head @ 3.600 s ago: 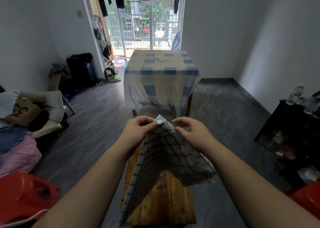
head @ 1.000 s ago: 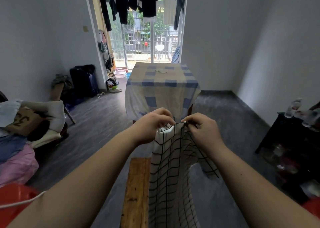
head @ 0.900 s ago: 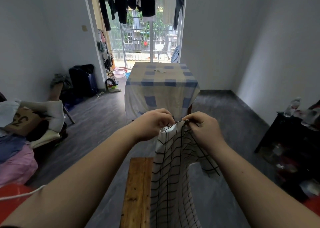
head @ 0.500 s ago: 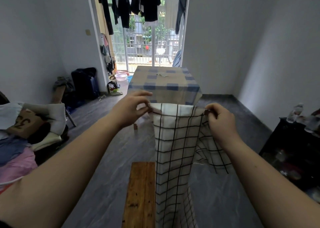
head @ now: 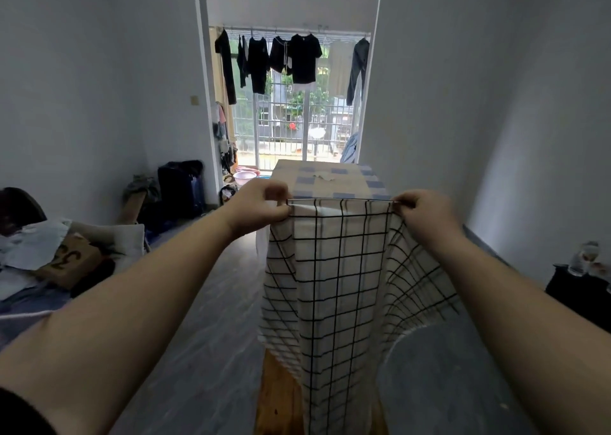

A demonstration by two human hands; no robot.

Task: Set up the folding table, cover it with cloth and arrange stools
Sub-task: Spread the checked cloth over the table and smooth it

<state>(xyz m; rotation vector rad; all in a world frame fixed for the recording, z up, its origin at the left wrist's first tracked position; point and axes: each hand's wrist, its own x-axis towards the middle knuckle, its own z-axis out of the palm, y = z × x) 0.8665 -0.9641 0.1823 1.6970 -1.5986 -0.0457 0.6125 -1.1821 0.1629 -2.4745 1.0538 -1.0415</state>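
A white cloth with a black grid [head: 340,279] hangs in front of me, stretched along its top edge. My left hand [head: 261,204] pinches its top left corner and my right hand [head: 425,211] pinches its top right corner. The cloth drapes down over a wooden bench [head: 281,398] at the bottom middle, hiding most of it. Farther back stands the table [head: 330,178], covered with a beige and blue checked cloth; its lower part is hidden behind the held cloth.
A bed with clothes and pillows [head: 49,262] lies at the left. A dark side table with a water bottle [head: 583,259] stands at the right. A black suitcase [head: 180,186] and a pink basin [head: 244,177] sit near the balcony door, where clothes hang.
My hands have risen and moved apart, spreading the grid cloth's top edge wide. My view has tilted up, showing more of the doorway.
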